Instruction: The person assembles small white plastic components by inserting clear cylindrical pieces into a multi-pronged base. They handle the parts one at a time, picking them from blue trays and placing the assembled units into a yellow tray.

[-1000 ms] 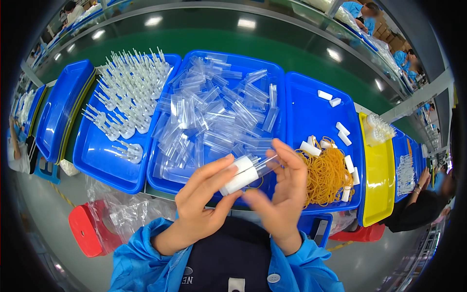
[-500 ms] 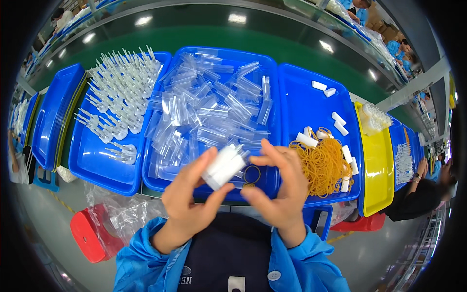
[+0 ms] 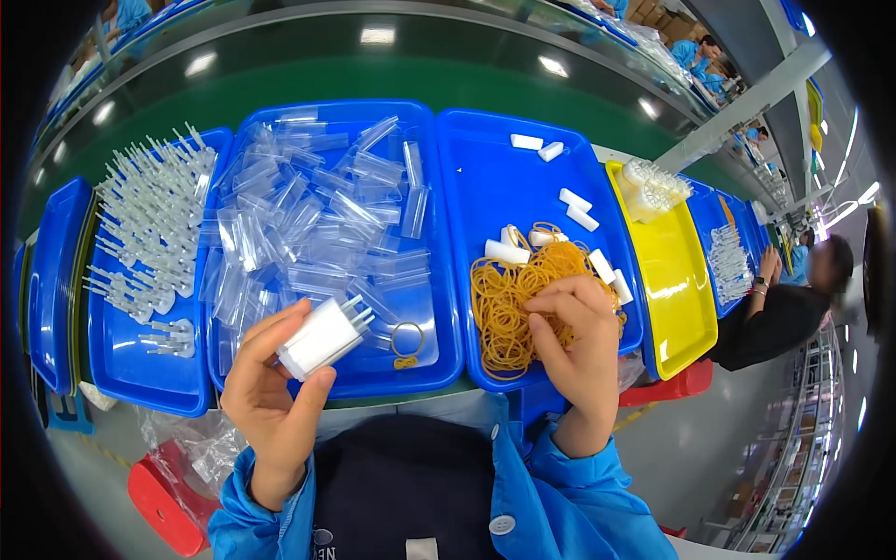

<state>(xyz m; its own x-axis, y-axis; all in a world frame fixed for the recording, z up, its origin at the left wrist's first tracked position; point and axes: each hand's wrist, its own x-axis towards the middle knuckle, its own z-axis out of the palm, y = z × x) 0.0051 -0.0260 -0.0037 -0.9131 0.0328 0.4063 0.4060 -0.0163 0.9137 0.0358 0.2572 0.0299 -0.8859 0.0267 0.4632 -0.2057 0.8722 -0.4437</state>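
Note:
My left hand [image 3: 271,387] grips a white block [image 3: 322,341] between thumb and fingers. Thin translucent prongs stick out of its right end, tilted up to the right, over the near edge of a blue tray [image 3: 439,373] of clear plastic sleeves [image 3: 313,196]. Over the heap of orange rubber bands [image 3: 509,313] in the tray to the right is my right hand [image 3: 583,350]. Its thumb and index fingertips come close together at the bands; whether a band is between them cannot be made out. Two loose rubber bands [image 3: 405,345] lie near the sleeves.
Several white blocks [image 3: 579,217] lie around the rubber bands. At left, a blue tray [image 3: 121,359] holds white pronged pieces [image 3: 154,215]. A yellow tray [image 3: 677,317] stands at right, a person in black [image 3: 784,322] beyond it. A red stool [image 3: 168,499] stands below left.
My right hand has left the white block and moved right to the rubber bands. My left hand keeps the block, now turned with its prongs toward the right. The view has swung right.

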